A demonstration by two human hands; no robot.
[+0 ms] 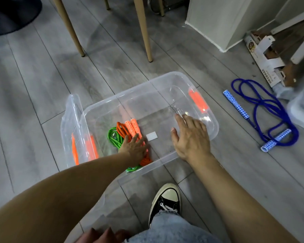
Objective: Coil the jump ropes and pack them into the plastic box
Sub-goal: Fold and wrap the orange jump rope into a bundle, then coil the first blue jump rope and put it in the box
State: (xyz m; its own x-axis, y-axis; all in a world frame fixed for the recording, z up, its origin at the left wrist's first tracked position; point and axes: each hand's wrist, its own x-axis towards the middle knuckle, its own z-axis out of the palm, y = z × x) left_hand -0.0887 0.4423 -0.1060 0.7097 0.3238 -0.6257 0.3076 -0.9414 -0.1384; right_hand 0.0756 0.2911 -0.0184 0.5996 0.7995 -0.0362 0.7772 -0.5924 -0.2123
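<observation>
Grey plank floor (pixel 42 81), dim light; wooden chair legs (pixel 144 28) at the top, a dark round base (pixel 12 13) cut off in the top-left corner.

Lid (pixel 72 130) of the box stands at its left end, orange latch blurred behind the clear plastic. Clear plastic box (pixel 165 79) sits mid-floor, second orange latch (pixel 198 100) on its right end. Inside, at the left: green jump rope (pixel 113 137) and orange jump rope (pixel 130 128) coiled together, both partly hidden under the left hand (pixel 134 149). Left hand lies flat on the ropes, fingers straight and spread, pressing down. A small white label (pixel 151 136) on the box bottom just beside it.

Right hand (pixel 191 137) over the right half of the box, fingers wide and relaxed, holding nothing; cannot tell if it touches the box.

Blue jump rope (pixel 263 106) lies loose on the floor right of the box, apart from it. Torn cardboard packaging (pixel 265 55) beyond, by a white wall corner (pixel 216 20).

Bottom edge: black sneaker (pixel 167 199), jeans leg, cut off
</observation>
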